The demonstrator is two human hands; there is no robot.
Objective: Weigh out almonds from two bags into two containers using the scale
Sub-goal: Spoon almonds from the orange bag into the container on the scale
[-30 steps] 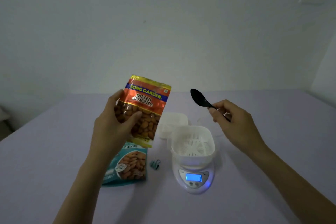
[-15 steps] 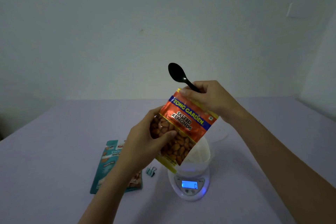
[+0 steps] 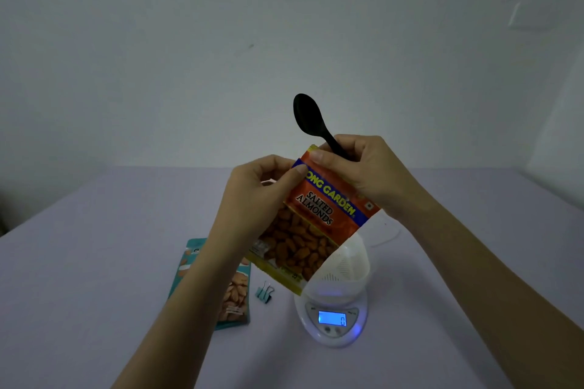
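Observation:
I hold an orange salted almonds bag (image 3: 313, 230) tilted in the air above the scale. My left hand (image 3: 262, 196) pinches its top left corner. My right hand (image 3: 360, 170) pinches the top edge and also holds a black spoon (image 3: 308, 118), bowl pointing up. Below, a white perforated container (image 3: 343, 265) sits on the white scale (image 3: 331, 319), whose blue display is lit. A teal almond bag (image 3: 234, 290) lies flat on the table, partly hidden by my left forearm. A second white container (image 3: 384, 230) shows behind the orange bag, mostly hidden.
A small teal binder clip (image 3: 264, 291) lies between the teal bag and the scale. Everything stands on a pale lilac table (image 3: 94, 262) against a plain wall.
My left hand slid from the bag's middle up to its top left corner. My right hand keeps its hold on the top edge with the spoon. The bag stays over the scale.

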